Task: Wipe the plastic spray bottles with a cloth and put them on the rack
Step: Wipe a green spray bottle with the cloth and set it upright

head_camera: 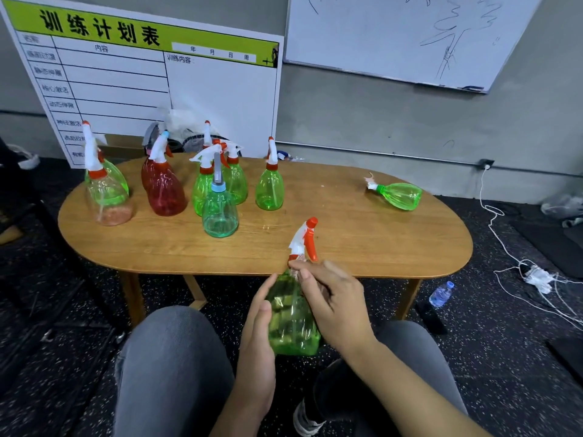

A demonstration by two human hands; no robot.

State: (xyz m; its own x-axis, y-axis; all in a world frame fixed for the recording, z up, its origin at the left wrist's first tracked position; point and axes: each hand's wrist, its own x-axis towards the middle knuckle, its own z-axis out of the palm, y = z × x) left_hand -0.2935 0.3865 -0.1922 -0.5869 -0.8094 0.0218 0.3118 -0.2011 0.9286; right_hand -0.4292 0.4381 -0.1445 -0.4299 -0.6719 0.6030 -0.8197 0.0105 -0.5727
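While in right hand (pixel 334 304), one green bottle (pixel 293 326)

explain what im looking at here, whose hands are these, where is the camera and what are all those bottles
There is no machine here. The single picture comes from a camera worn on a person's head, looking forward and down, so the hands at the bottom are that person's own, above their knees in grey trousers.

The left hand lies with fairly straight fingers against the side of a green spray bottle. The right hand curls around its neck, just below the white and orange trigger head.

Ahead stands an oval wooden table. On its left part several spray bottles stand upright: green ones, a red bottle, a teal bottle and a clear bottle. One more green bottle lies on its side at the right. No cloth is clearly visible.
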